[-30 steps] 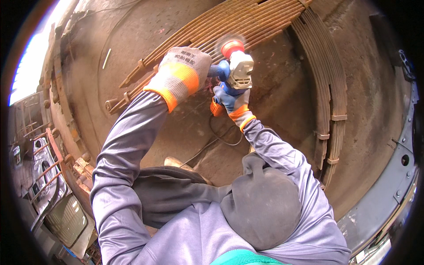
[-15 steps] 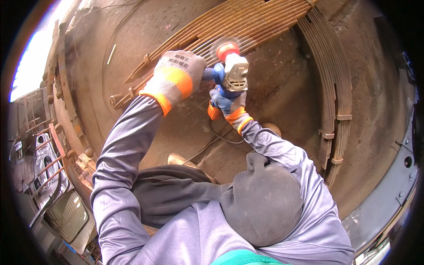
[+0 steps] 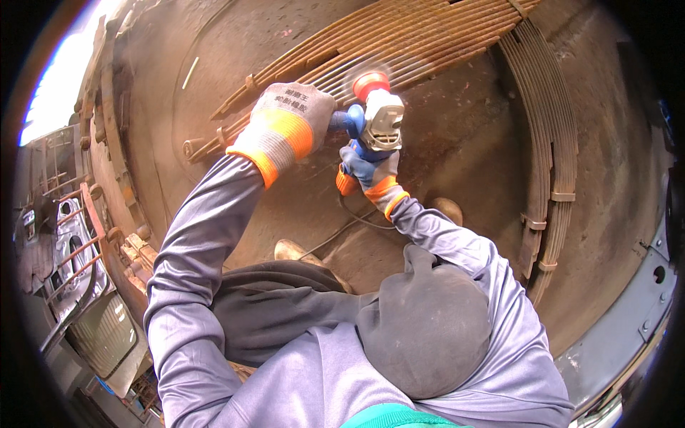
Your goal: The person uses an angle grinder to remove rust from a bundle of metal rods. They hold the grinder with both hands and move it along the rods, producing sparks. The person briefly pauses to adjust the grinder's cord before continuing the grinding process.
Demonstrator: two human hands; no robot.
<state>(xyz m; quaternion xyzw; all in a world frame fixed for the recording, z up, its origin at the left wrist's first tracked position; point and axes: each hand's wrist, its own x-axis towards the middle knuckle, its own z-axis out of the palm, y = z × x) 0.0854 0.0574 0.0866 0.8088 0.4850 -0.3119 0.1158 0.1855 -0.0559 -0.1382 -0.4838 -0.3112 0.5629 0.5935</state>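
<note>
Left hand (image 3: 291,118): is closing its gloved fingers around the side handle (image 3: 340,123) of the grinder (image 3: 385,121).
Right hand (image 3: 376,171): is wrapping around the grinder's blue body.
Red wheel (image 3: 369,85): is blurring at its rim over the near rusty leaf springs (image 3: 435,32); contact is staying unclear.
Strips: are showing paler streaks beside the wheel.
Second stack (image 3: 548,135): is curving along the floor (image 3: 606,171), rightward.
Cord (image 3: 334,236): is lying below the hands.

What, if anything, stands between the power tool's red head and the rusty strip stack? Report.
Nothing visible: the red head of the power tool overlaps the rusty strip stack in view; contact is unclear. The left hand sits left of the head, the right hand below.
</note>
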